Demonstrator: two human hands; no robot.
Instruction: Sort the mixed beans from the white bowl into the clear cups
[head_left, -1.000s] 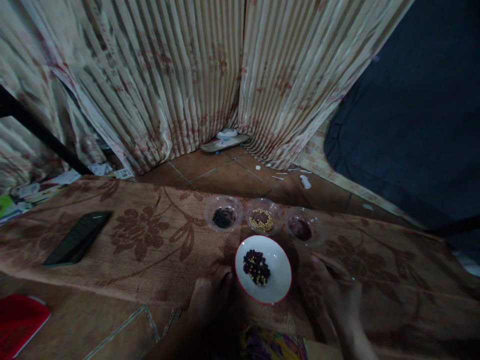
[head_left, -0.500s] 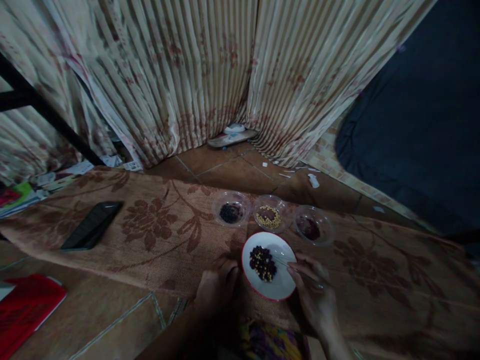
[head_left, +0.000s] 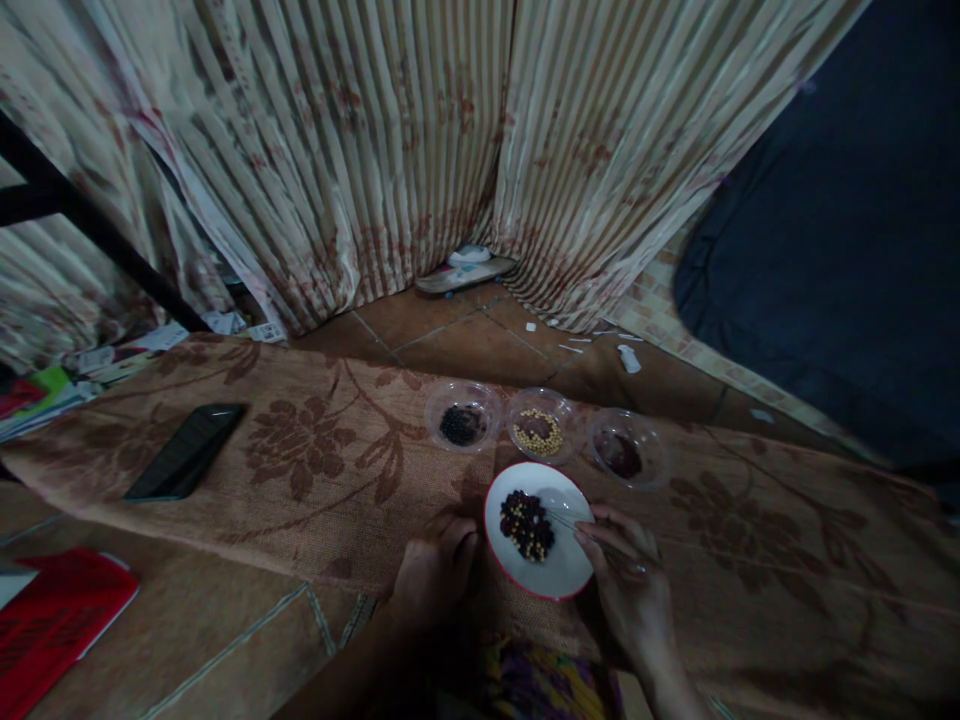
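Observation:
A white bowl with a red rim [head_left: 574, 575] stands on the patterned cloth in front of me. Dark red and black beans mixed with yellow ones [head_left: 527, 527] lie in its left part. My right hand [head_left: 628, 570] is closed on thin metal tweezers [head_left: 562, 519], whose tips reach into the bowl near the beans. Left of the bowl, my left hand [head_left: 435, 565] rests on the cloth with its fingers curled in. Behind the bowl stand three clear plastic cups: one with black beans [head_left: 459, 426], one with yellow beans [head_left: 538, 432], one with dark red beans [head_left: 621, 456].
A dark phone [head_left: 184, 452] lies on the cloth-covered table [head_left: 315, 530] to the left. A red bag or packet [head_left: 67, 620] is on the floor at lower left. Beyond the table are a skateboard [head_left: 463, 276], white scraps [head_left: 628, 358] and striped curtains [head_left: 420, 150].
The view has shifted very slightly. My right hand and the tweezers stay at the bowl with hardly any movement, and the beans look the same.

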